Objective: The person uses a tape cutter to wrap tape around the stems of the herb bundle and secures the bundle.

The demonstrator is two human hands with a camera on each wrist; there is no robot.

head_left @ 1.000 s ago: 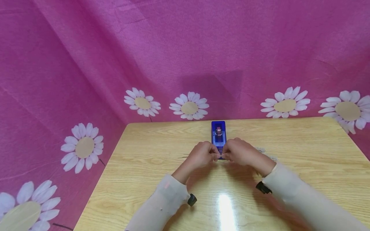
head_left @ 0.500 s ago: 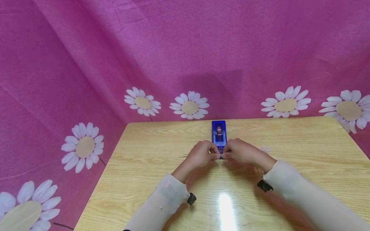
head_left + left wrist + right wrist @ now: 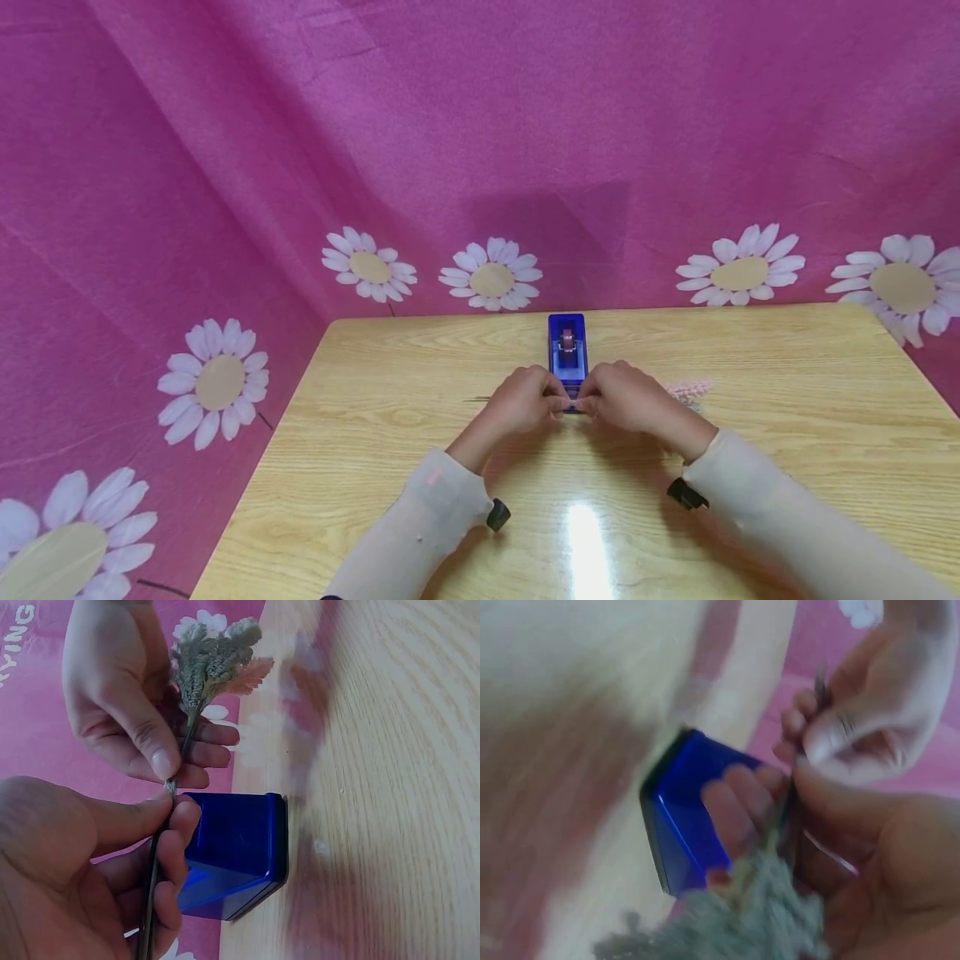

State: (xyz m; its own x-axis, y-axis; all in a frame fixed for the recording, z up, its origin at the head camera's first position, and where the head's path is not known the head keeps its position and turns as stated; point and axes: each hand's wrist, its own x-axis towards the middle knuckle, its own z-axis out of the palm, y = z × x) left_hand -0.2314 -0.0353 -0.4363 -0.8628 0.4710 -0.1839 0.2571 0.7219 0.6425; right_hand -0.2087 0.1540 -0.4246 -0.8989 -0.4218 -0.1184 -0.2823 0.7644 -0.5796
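Both hands hold a thin bunch of artificial flowers (image 3: 214,667) by its dark stems, in front of a blue tape dispenser (image 3: 567,358). My left hand (image 3: 522,402) pinches the stems, whose ends (image 3: 477,399) poke out on its left. Close beside it, my right hand (image 3: 628,400) pinches the stems between thumb and fingers, nearer the flower heads. Grey-green heads and a pink one show in the left wrist view. A small shiny patch (image 3: 171,785), perhaps clear tape, lies on the stems where the thumbs meet. The right wrist view is blurred.
A wooden table (image 3: 390,467) bears the dispenser near its far edge. Pink cloth (image 3: 420,125) printed with white daisies hangs behind and to the left. Light glares on the tabletop near the front.
The hands stay almost in place. Beside the right wrist, the visible flower heads shift from greyish to pink, so the bunch has turned between the fingers. The dispenser has not moved.
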